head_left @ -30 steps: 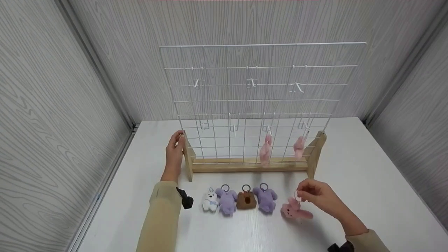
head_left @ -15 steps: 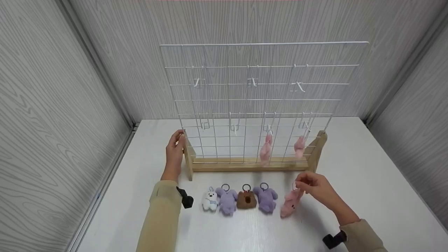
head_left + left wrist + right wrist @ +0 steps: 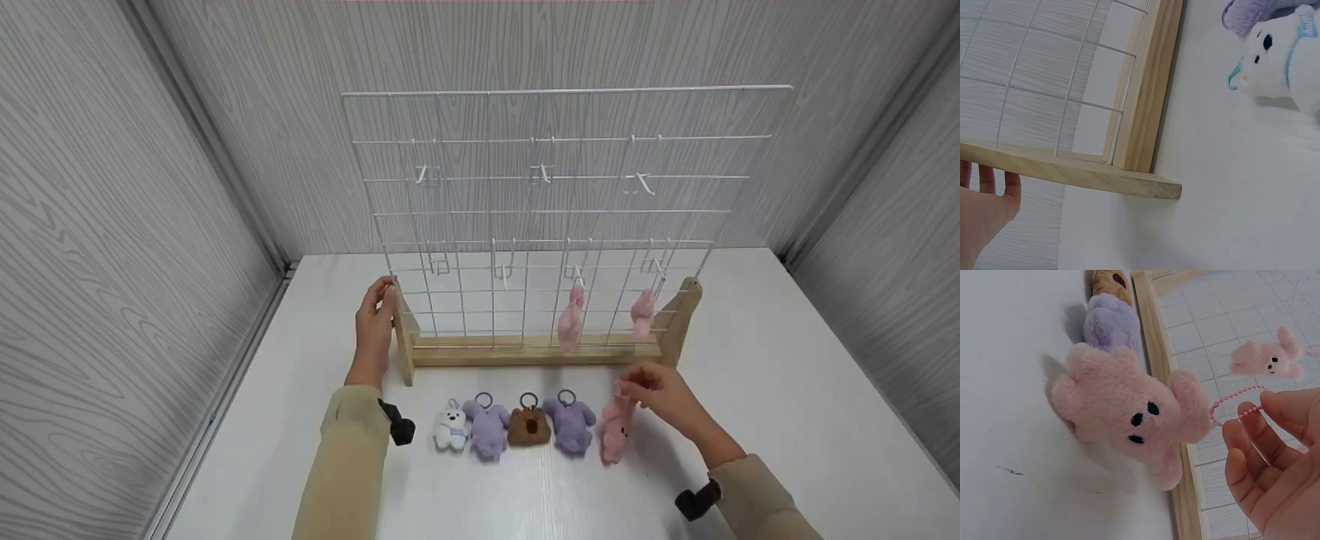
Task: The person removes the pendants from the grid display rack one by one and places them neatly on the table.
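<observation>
My right hand (image 3: 660, 394) pinches the pink bead chain (image 3: 1241, 396) of a pink plush keychain (image 3: 1120, 402). The plush dangles head-up below my fingers, its feet close over the white table. At the left, my left hand (image 3: 373, 319) holds the wooden end post (image 3: 1067, 171) of a white wire grid rack (image 3: 525, 212); the post partly hides its fingers. Two other pink plush keychains hang from the lower hooks: one plush (image 3: 571, 319) right of the middle, another plush (image 3: 642, 313) near the right post.
In a row before the rack lie a white bear keychain (image 3: 451, 429), a purple plush (image 3: 487, 431), a brown plush (image 3: 529, 427) and a second purple plush (image 3: 571, 427). Bare hooks include an upper right hook (image 3: 643, 183) and a lower hook (image 3: 504, 276). Grain-patterned walls enclose the table.
My right hand has moved left and toward the rack, drawing the pink plush from lying sideways to hanging upright under its chain. My left hand stays on the post.
</observation>
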The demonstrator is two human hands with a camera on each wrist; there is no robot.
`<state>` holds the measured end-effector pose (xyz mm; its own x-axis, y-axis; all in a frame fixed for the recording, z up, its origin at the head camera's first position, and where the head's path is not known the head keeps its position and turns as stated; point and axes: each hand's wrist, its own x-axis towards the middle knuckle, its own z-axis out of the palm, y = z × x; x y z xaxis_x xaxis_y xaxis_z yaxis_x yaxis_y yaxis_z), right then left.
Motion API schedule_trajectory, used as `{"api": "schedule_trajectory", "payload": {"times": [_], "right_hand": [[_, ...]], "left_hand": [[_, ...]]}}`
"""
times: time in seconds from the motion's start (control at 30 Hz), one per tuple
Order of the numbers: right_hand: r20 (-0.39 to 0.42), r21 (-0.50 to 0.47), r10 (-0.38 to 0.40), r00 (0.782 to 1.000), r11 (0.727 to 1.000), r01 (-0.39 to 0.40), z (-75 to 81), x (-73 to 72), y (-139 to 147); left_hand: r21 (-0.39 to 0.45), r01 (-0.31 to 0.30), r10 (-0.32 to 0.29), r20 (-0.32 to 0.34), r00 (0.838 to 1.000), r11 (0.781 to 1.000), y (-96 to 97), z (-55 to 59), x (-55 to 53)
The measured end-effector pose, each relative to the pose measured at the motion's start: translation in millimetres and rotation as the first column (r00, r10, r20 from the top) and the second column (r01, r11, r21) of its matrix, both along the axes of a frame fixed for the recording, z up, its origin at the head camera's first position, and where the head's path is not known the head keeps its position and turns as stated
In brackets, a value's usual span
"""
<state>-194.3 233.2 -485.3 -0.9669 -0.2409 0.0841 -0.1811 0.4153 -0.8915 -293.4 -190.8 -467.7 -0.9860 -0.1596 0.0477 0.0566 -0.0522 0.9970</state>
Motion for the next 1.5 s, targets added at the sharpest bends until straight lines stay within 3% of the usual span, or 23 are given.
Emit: {"api": "schedule_trajectory", "payload": {"times": [0.13, 0.23, 0.43, 0.63, 0.87, 1.07, 1.5], "right_hand": [[0.015, -0.021, -0.011, 1.000, 1.000, 0.011, -12.1, -8.2, 0], [0.033, -0.031, -0.030, 0.999, 0.999, 0.031, -21.6, -14.9, 0], [0.047, -0.052, -0.044, 0.998, 0.998, 0.046, -19.6, -18.5, -5], [0.033, -0.001, -0.068, 0.997, 0.998, 0.068, -16.0, -20.8, -11], [0.045, -0.012, -0.064, 0.997, 0.998, 0.064, -29.4, -31.5, -6], [0.085, 0.025, -0.101, 0.991, 0.995, 0.100, -59.8, -46.5, 3], [0.071, 0.056, -0.124, 0.990, 0.991, 0.120, -57.1, -52.1, 1]], "left_hand": [[-0.014, 0.007, -0.006, 0.013, 1.000, 1.000, 2.4, 10.9, 8.1], [-0.018, 0.008, -0.008, 0.011, 1.000, 1.000, 2.5, 12.7, 9.3], [0.014, 0.001, -0.001, -0.008, 1.000, 1.000, -0.5, 0.3, 0.1], [0.000, -0.013, 0.012, -0.026, 1.000, 1.000, -2.2, -8.8, -7.0], [-0.001, 0.010, -0.010, -0.018, 1.000, 1.000, 2.3, 12.2, 7.1], [-0.002, 0.015, -0.015, -0.012, 1.000, 1.000, 2.5, 13.7, 10.4], [-0.029, -0.007, 0.007, 0.000, 1.000, 1.000, 2.8, 15.0, 9.6]]}}
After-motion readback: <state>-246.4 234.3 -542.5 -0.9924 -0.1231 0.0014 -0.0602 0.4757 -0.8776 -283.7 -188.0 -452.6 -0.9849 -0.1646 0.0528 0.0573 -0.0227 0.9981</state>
